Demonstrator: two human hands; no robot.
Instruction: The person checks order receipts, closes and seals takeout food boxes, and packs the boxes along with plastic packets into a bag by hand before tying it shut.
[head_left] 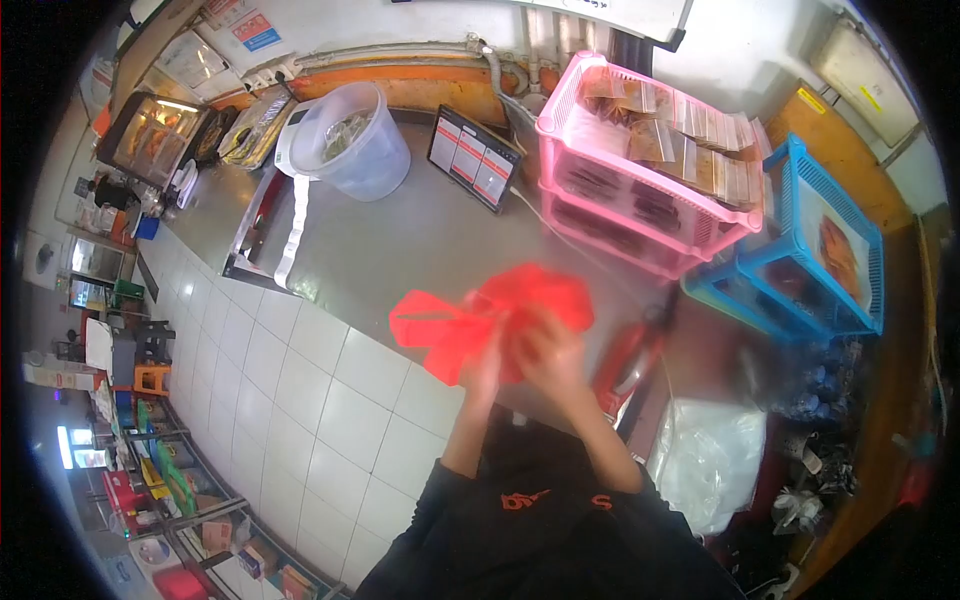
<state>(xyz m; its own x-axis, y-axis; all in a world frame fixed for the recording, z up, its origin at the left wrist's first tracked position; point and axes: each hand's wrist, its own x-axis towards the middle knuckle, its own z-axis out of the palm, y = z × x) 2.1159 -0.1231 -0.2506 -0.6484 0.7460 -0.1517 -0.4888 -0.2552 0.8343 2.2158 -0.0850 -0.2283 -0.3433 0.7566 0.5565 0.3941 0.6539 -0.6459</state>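
A bright red bag (pixel 445 335), thin and crumpled, is bunched up over the front edge of the metal counter. What looks like a handle loop sticks out on its left side. My left hand (pixel 485 368) is closed on the lower part of the bag. Just to the right, my right hand (pixel 545 350) grips the gathered middle, its fingers smeared by motion and partly sunk in the red folds. Both forearms reach up from dark sleeves.
On the counter (pixel 370 245) stand a tablet (pixel 473 158), a translucent bucket (pixel 375 160) and a printer with a paper strip (pixel 293 235). Pink baskets (pixel 640 170) hold small packets; blue baskets (pixel 790 265) stand beside them. Clear plastic bags (pixel 708 460) lie at right.
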